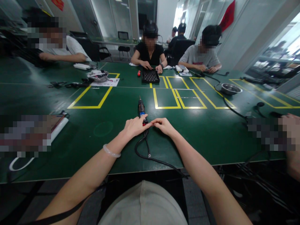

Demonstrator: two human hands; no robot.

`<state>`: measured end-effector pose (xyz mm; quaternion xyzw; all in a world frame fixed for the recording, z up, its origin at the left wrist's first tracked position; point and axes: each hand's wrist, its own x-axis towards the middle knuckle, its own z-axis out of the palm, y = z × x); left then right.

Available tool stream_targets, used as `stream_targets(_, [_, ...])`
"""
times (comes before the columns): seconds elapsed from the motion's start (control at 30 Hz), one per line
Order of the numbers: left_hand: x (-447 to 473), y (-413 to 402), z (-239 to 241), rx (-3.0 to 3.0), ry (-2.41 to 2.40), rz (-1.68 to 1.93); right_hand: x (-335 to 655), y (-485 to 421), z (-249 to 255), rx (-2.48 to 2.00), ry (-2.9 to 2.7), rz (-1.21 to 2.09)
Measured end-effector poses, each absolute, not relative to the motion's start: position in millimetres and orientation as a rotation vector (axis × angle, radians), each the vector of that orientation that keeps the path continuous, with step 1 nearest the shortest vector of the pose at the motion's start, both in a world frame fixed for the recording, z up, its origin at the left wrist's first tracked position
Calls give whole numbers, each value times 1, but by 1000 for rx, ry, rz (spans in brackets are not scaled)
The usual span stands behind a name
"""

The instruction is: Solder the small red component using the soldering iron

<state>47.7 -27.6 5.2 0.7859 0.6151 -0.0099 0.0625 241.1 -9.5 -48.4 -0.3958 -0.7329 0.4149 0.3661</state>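
Observation:
A corded electric screwdriver [141,107], black with a blue band and a red part near its rear, lies on the green table with its bit pointing away from me. My left hand [136,125] is laid over the rear of its body, the fingers partly closed about it and reaching right. Against those fingertips, my right hand [163,125] is bent in a pinch; anything between its fingers is too small to make out. From the screwdriver's rear runs a black cord [154,160], looping toward the table's front edge, with a small metal ring on it.
Yellow tape outlines [167,107] mark the green table [117,125]. A black tray [150,76] stands across from me before a co-worker. A round metal dish [231,89] sits at the right. Other people work along the far side, and another person's arm [292,140] enters at right.

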Motion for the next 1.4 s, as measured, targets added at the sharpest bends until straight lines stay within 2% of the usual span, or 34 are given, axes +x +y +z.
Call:
stream_targets(0.77, [50, -32, 10, 2354, 1902, -51, 238, -10, -49, -1057, -1773, 1043])
stream_targets(1.4, [10, -41, 17, 2299, 1943, -154, 239, -12, -47, -1092, -1756, 1014])
